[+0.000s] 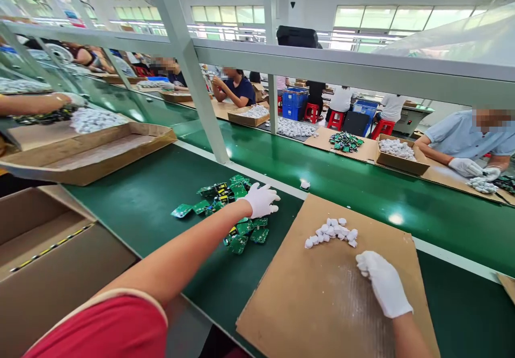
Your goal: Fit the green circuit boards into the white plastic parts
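Observation:
My left hand (262,201), in a white glove, reaches over the right side of a heap of green circuit boards (238,243). Its fingers are stretched out and slightly spread, with nothing seen in them. Some boards in the heap carry black and yellow parts, and my forearm covers part of it. On a sheet of cardboard (298,293) lies a small cluster of white lumpy pieces (330,231). My right hand (382,283), also gloved, is just below and right of that cluster, its fingers curled in. Whatever they may hold is hidden.
A green conveyor belt (273,156) runs beyond the white strip, carrying one small white-topped piece (304,185). At left stand a shallow cardboard tray (92,156) and a big cardboard box (52,299). A grey post (197,79) rises ahead. A co-worker's gloved hands (470,167) are across the belt.

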The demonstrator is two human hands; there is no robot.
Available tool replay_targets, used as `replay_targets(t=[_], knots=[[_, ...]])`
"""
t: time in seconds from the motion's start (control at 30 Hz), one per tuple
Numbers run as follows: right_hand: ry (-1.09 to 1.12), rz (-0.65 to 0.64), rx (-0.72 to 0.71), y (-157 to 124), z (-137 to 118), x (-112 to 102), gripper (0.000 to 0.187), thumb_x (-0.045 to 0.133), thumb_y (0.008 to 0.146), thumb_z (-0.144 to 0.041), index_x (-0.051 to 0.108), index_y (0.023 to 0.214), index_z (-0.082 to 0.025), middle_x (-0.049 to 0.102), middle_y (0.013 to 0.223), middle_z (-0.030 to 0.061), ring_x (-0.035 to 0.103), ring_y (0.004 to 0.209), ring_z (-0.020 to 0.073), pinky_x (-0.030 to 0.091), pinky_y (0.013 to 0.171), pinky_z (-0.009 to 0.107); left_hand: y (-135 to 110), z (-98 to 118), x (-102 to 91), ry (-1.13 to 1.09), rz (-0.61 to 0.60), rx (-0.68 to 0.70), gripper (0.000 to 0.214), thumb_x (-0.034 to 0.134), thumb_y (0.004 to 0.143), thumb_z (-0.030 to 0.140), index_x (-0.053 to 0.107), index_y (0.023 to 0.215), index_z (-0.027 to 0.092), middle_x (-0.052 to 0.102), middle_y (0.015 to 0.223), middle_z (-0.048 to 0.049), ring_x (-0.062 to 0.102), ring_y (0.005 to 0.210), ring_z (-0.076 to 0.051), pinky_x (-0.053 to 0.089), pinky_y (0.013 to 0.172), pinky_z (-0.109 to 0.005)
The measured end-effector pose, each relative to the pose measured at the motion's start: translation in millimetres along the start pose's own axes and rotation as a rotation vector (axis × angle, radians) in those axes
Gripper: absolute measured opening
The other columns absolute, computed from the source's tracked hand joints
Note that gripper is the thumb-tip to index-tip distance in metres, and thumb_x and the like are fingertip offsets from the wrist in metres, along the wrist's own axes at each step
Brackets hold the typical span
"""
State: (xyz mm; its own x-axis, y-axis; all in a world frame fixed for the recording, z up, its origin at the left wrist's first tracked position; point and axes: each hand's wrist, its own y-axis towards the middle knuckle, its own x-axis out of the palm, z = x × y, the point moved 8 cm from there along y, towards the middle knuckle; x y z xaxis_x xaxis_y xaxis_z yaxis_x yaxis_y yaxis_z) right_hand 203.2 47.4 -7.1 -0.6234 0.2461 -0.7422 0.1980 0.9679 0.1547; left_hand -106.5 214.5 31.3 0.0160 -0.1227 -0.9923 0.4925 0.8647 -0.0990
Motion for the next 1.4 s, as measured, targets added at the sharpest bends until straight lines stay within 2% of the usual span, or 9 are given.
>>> replay_targets(t=[0.17, 0.37, 0.53, 0.63, 0.73, 0.87, 1.07, 1.2, 1.4], knots=[[0.31, 0.029, 0.225, -4.8, 17.3, -12.7, 0.036, 0.053, 0.077, -0.044, 0.062, 0.1, -0.018, 0.069, 0.083, 0.0036, 0.063, 0.076, 0.0178, 0.047, 0.069, 0.026, -34.6, 12.6, 8.7, 0.087, -0.116, 0.11, 0.048, 0.064, 0.064, 0.048, 0.062, 0.109, 0.028, 0.041, 0.139, -0.0073, 0.019, 0.134, -0.035, 0.008, 0.103, -0.059], [-0.049, -0.322, -0.173, -20.3, -32.5, 29.3, 0.03, 0.048, 0.08, -0.027, 0.061, 0.106, -0.023, 0.064, 0.082, 0.0022, 0.059, 0.078, 0.018, 0.041, 0.087, 0.036, -47.2, 2.5, 22.9, 0.061, -0.141, 0.041, 0.059, 0.066, 0.062, 0.053, 0.06, 0.114, 0.027, 0.036, 0.142, -0.0072, 0.018, 0.134, -0.036, 0.01, 0.105, -0.058], [-0.313, -0.273, -0.21, -26.2, -49.4, 34.6, 0.028, 0.051, 0.077, -0.028, 0.066, 0.1, -0.023, 0.061, 0.107, 0.0086, 0.055, 0.101, 0.0236, 0.037, 0.095, 0.039, -44.2, -2.5, 20.6, 0.062, -0.04, 0.062, 0.037, 0.055, 0.075, 0.046, 0.067, 0.103, 0.025, 0.045, 0.137, -0.0052, 0.021, 0.133, -0.034, 0.015, 0.105, -0.055], [-0.416, -0.385, -0.269, -43.0, -66.9, 53.9, 0.061, 0.06, 0.07, -0.045, 0.054, 0.124, -0.018, 0.043, 0.137, 0.0142, 0.034, 0.127, 0.0333, 0.02, 0.106, 0.049, -43.4, -1.6, 12.4, -0.016, 0.038, 0.047, 0.038, 0.049, 0.078, 0.045, 0.068, 0.1, 0.021, 0.048, 0.133, -0.0076, 0.025, 0.132, -0.033, 0.021, 0.106, -0.051], [-0.403, -0.579, -0.383, -61.6, -83.7, 77.5, 0.086, 0.052, 0.072, -0.059, 0.03, 0.14, -0.012, 0.018, 0.149, 0.0137, 0.011, 0.136, 0.0344, 0.009, 0.11, 0.05, -45.5, 6.4, -5.6, -0.291, 0.141, -0.007, 0.042, 0.048, 0.077, 0.046, 0.066, 0.102, 0.018, 0.046, 0.135, -0.0097, 0.026, 0.132, -0.032, 0.024, 0.107, -0.045], [-0.464, -0.562, -0.317, -54.8, -73.0, 72.5, 0.073, 0.043, 0.081, -0.05, 0.028, 0.141, -0.012, 0.019, 0.149, 0.0116, 0.012, 0.136, 0.0337, 0.005, 0.11, 0.051, -48.8, 43.2, -17.5, -1.008, 0.181, -0.042, 0.044, 0.049, 0.078, 0.047, 0.061, 0.109, 0.017, 0.05, 0.131, -0.0089, 0.045, 0.119, -0.027, 0.036, 0.099, -0.04], [-0.49, -0.509, -0.261, -57.3, -68.9, 70.6, 0.09, 0.054, 0.073, -0.051, 0.02, 0.142, -0.004, 0.01, 0.149, 0.0189, 0.007, 0.136, 0.0363, 0.009, 0.11, 0.051, -37.8, 146.0, 22.0, -2.167, -0.197, 0.002, 0.039, 0.061, 0.075, 0.041, 0.061, 0.104, 0.016, 0.064, 0.106, -0.0106, 0.063, 0.082, -0.017, 0.048, 0.065, -0.025], [-0.428, -0.546, -0.393, -60.6, -78.6, 76.9, 0.086, 0.054, 0.074, -0.05, 0.022, 0.142, -0.01, 0.017, 0.149, 0.0153, 0.01, 0.137, 0.0331, 0.012, 0.11, 0.049, -33.9, 188.4, 50.5, -2.385, -0.463, -0.107, 0.04, 0.055, 0.08, 0.044, 0.06, 0.106, 0.014, 0.065, 0.103, -0.0115, 0.065, 0.074, -0.016, 0.048, 0.058, -0.022], [-0.488, -0.45, -0.285, -51.5, -65.8, 68.3, 0.089, 0.056, 0.072, -0.048, 0.02, 0.142, -0.007, 0.017, 0.149, 0.0175, 0.013, 0.136, 0.0361, 0.013, 0.109, 0.051, -30.5, 184.9, 70.8, -2.421, -0.4, -0.232, 0.037, 0.053, 0.082, 0.042, 0.058, 0.105, 0.013, 0.064, 0.103, -0.0123, 0.065, 0.071, -0.016, 0.049, 0.058, -0.022]])
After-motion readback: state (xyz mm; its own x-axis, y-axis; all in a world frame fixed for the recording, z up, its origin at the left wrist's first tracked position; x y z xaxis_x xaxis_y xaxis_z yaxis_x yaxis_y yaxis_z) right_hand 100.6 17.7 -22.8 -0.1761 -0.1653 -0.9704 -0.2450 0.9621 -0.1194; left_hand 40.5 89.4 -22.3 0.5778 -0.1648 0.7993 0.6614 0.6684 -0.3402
